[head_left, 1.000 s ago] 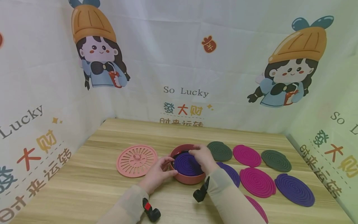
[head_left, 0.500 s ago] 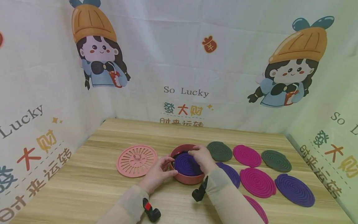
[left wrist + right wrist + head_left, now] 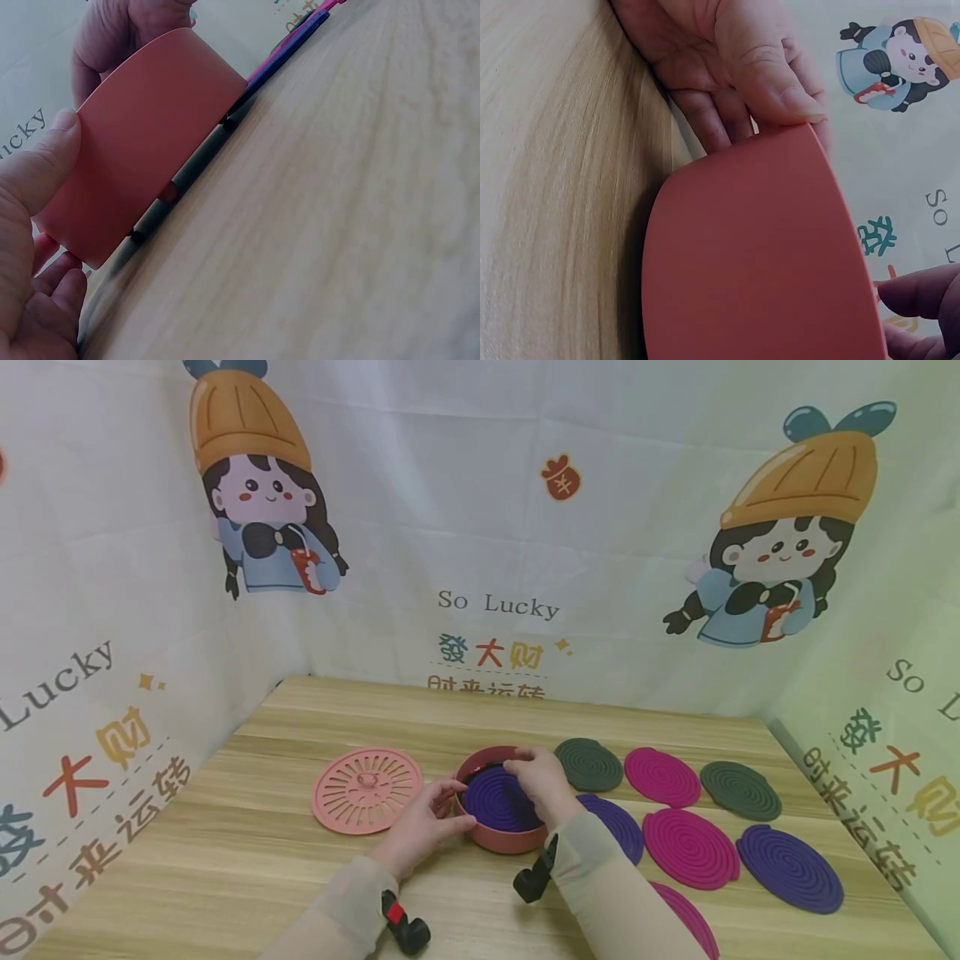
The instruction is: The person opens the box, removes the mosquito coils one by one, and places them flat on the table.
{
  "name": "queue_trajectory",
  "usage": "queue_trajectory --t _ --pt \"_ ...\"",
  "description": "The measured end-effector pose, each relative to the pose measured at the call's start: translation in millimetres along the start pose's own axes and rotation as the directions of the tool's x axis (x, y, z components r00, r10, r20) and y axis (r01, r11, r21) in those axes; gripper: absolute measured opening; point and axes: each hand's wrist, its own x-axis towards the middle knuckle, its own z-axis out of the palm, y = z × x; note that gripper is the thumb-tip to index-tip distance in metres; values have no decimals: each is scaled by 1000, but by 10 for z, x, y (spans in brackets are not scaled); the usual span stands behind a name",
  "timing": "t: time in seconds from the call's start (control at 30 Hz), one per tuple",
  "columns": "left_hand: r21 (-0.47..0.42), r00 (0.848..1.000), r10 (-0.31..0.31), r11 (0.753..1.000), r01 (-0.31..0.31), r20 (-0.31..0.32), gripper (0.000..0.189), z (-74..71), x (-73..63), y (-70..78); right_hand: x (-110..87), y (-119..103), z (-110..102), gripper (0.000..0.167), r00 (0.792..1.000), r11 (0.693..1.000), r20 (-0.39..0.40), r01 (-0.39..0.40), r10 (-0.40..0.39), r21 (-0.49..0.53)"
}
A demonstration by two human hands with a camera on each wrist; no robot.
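Note:
In the head view, a round salmon-red mosquito coil box [image 3: 501, 842] stands on the table with a purple mosquito coil [image 3: 498, 802] lying inside its rim. My left hand [image 3: 427, 822] holds the box by its left side. The left wrist view shows that thumb [image 3: 60, 139] at the rim and the other fingers low beside the wall. My right hand [image 3: 543, 785] reaches over the right rim and pinches the coil at its far right edge. In the right wrist view its fingers [image 3: 919, 292] show beyond the rim, their tips partly hidden by the box [image 3: 757, 247].
A pink slotted lid [image 3: 367, 791] with a small knob lies left of the box. To the right are several flat coils: green [image 3: 588, 766], magenta [image 3: 690, 849] and purple [image 3: 791, 868]. Part of one magenta coil [image 3: 686, 914] is hidden under the right sleeve.
The purple coil has shifted slightly left inside the box. Both hands stay nearly in place, and the other coils and the lid have not moved.

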Motion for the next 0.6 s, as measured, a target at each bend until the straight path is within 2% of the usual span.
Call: queue_trajectory --t 0.43,0.6 --pt "-6 1000 4 1000 -4 -5 47 3 -2 10 5 -4 -21 38 996 997 -76 60 -55 53" --pt "-17 1000 5 1000 -5 -10 46 11 2 20 -10 11 -49 36 994 994 -91 62 -54 89"
